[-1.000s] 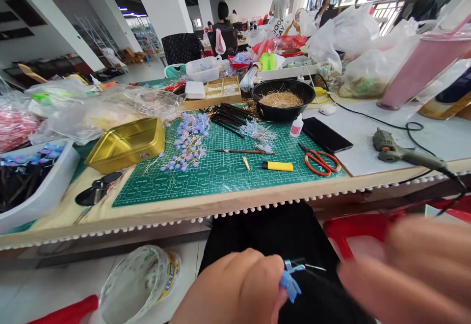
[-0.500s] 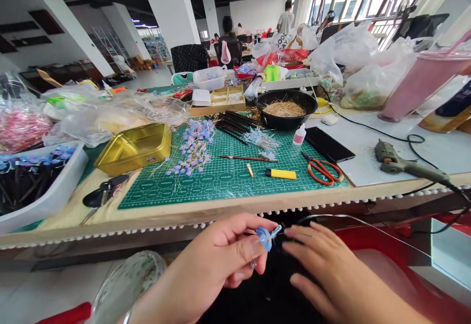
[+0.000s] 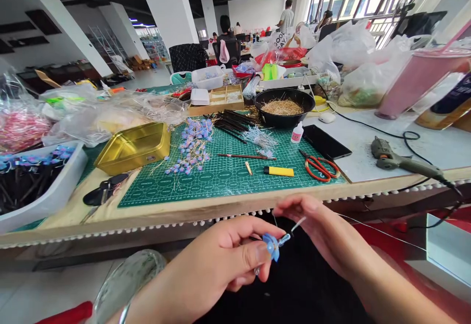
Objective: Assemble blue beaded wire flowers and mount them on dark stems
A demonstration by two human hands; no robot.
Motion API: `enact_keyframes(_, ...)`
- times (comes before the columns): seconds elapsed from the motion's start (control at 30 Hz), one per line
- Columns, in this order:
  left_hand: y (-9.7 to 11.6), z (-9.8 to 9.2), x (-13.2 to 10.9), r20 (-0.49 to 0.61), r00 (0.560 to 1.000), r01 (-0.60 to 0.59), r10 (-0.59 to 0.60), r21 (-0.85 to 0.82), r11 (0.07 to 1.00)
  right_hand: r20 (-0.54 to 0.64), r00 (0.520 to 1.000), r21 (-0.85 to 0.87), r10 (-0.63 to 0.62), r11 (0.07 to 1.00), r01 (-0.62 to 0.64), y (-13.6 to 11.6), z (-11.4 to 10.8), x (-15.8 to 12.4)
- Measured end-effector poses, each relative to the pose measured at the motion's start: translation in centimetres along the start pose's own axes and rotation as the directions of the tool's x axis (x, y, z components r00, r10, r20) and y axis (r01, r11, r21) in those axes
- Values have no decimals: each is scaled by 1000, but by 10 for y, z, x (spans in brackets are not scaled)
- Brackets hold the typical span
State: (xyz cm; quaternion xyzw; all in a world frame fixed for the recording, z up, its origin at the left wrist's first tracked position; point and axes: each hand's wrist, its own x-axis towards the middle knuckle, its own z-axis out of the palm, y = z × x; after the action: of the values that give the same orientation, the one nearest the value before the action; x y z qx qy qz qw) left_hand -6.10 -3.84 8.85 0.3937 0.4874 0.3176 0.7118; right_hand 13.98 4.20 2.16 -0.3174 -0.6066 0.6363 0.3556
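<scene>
My left hand point(image 3: 221, 260) is closed in a pinch on a small blue flower piece point(image 3: 274, 245), held low in front of the table edge over my dark lap. My right hand point(image 3: 320, 226) is just to the right of it, fingers pinched on a thin clear thread point(image 3: 382, 233) that runs from the flower off to the right. On the green cutting mat point(image 3: 228, 172) lie a pile of similar blue flowers on stems point(image 3: 191, 145), a yellow lighter point(image 3: 278, 171), red-handled scissors point(image 3: 319, 166) and a thin brown stick point(image 3: 245, 156).
A gold tin point(image 3: 130, 146) sits left on the mat, a black bowl of straw-like strands point(image 3: 283, 106) at the back, a black phone point(image 3: 326, 140) and a glue gun point(image 3: 399, 160) to the right. Plastic bags and trays crowd the table's far side. People work in the background.
Both hands rose from my lap toward the table edge. My right hand, blurred a second ago, then flat beside the flower, now pinches the thread and draws it up and right.
</scene>
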Motion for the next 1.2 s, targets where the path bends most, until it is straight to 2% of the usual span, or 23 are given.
enact_keyframes(0.07,1,-2,0,-18,1000,-18,18,2,1000,48,999,42,-14,999,12,4,4,-5)
enact_keyframes(0.17,2,-4,2,-15,1000,-27,27,-16,1000,103,993,31,52,998,-56,-1,21,-22)
enact_keyframes(0.23,3,-5,4,-21,1000,-20,19,-38,999,3,999,-73,34,997,-34,-8,34,-32)
enact_keyframes(0.3,3,-6,6,-26,1000,-3,2,-63,998,-84,994,-226,-63,973,43,-13,44,-37)
enact_keyframes(0.33,3,-7,6,-20,1000,7,-8,-74,997,-91,990,-288,-106,955,76,-14,46,-38)
enact_keyframes(0.4,2,-8,7,3,1000,31,-30,-100,995,-73,990,-334,-122,938,91,-16,47,-36)
enact_keyframes(0.63,0,-15,8,37,999,42,-38,-128,991,-21,1000,-260,14,965,-19,-25,35,-27)
enact_keyframes(0.73,0,-15,9,65,997,50,-41,-143,988,-51,998,-241,49,969,-60,-29,35,-30)
enact_keyframes(0.9,0,-13,9,135,989,81,-52,-221,972,-104,994,-191,-45,981,24,-29,35,-31)
enact_keyframes(1.03,-1,-13,9,139,989,76,-45,-225,971,-116,990,-205,-81,977,56,-28,36,-26)
enact_keyframes(1.13,-1,-14,9,130,990,78,-53,-196,978,-94,981,-328,-170,936,130,-30,38,-27)
enact_keyframes(1.2,1,-14,8,109,993,70,-52,-174,982,-68,957,-466,-282,857,219,-30,40,-30)
